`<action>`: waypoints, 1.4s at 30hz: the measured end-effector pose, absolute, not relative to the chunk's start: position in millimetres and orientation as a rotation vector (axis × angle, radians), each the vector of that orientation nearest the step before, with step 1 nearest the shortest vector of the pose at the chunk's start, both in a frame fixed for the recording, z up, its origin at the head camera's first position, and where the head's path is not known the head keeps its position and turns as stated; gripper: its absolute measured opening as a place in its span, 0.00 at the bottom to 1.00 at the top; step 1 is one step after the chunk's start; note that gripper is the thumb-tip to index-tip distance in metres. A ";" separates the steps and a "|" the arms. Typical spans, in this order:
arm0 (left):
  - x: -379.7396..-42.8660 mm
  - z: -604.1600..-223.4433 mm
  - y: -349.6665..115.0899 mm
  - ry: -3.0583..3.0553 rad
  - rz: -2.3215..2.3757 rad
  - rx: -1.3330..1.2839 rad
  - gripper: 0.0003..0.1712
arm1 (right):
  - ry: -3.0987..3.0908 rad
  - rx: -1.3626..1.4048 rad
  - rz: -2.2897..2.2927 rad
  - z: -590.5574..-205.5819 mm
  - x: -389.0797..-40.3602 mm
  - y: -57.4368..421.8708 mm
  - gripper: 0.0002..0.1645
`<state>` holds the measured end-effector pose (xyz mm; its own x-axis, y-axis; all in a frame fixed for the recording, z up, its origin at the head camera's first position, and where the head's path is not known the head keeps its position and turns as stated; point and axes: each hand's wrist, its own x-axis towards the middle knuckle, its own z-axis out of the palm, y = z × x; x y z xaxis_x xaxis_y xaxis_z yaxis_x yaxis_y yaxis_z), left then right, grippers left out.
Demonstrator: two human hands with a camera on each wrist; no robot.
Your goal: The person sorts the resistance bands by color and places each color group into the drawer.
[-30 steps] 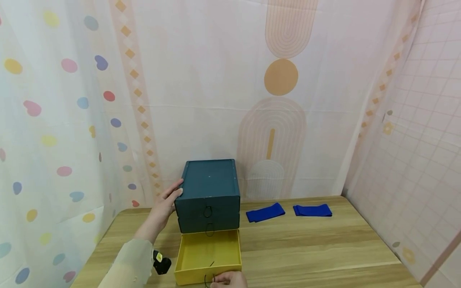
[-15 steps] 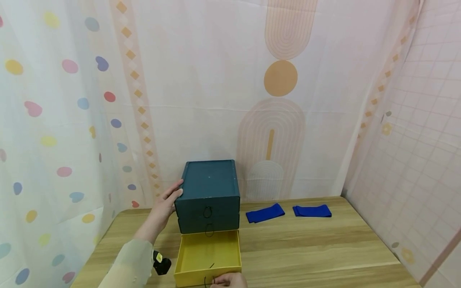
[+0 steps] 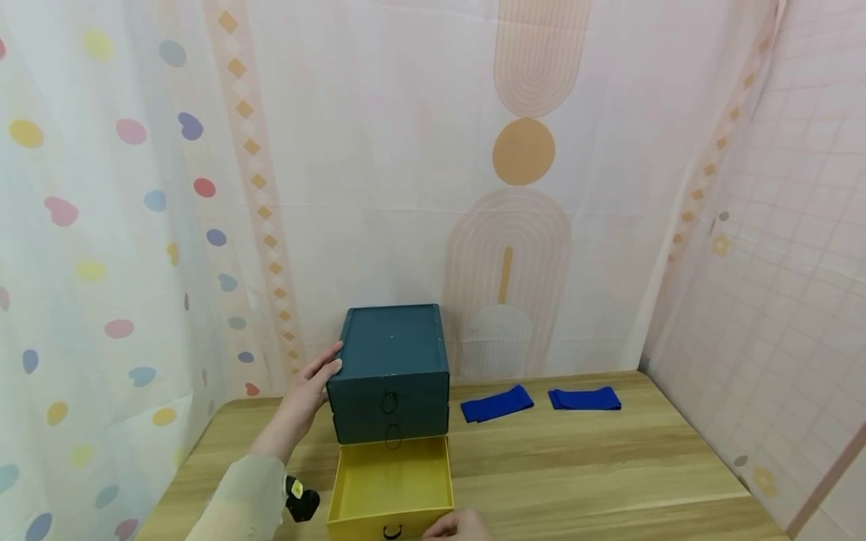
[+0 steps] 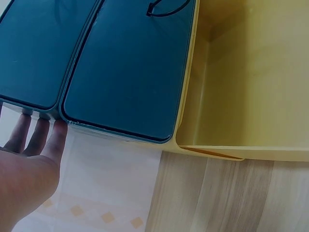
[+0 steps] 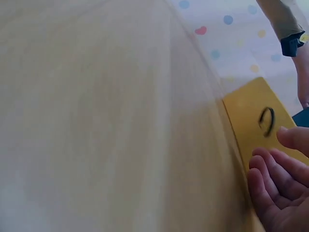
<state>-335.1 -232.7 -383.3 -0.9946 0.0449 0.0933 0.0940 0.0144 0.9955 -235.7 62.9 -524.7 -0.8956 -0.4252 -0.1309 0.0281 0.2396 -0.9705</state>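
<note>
A dark teal drawer unit (image 3: 389,353) stands near the back of the wooden table, with black loop handles on its two visible fronts. Below these fronts a yellow drawer (image 3: 395,481) is pulled out, its inside bare. My left hand (image 3: 306,391) rests against the unit's left side with fingers extended; in the left wrist view its fingertips touch the teal casing. At the right end of the yellow front is my right hand (image 3: 461,526), partly cut off by the frame. The right wrist view shows its fingers loosely bent, apart from the black loop handle (image 5: 273,121).
Two folded blue cloth strips (image 3: 497,403) lie on the wooden table (image 3: 575,466) to the right of the unit. Patterned curtains (image 3: 379,248) hang behind the table and along both sides. A black wrist device (image 3: 303,504) sits at the left sleeve.
My right hand has let go of the yellow drawer's loop handle and moved right along its front. The left hand stays on the unit. The view has tilted slightly.
</note>
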 end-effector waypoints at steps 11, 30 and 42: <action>-335.0 -383.2 -234.9 -2.206 -2.157 -0.151 0.34 | 2.162 -0.634 -1.628 -483.2 -274.3 121.7 0.11; -330.4 -387.3 -242.6 -2.185 -2.150 -0.120 0.33 | 2.781 -0.600 -1.405 -453.0 -407.1 179.4 0.16; -329.6 -388.5 -235.8 -2.195 -2.118 -0.138 0.33 | 2.813 -0.296 -1.496 -469.8 -426.2 206.4 0.24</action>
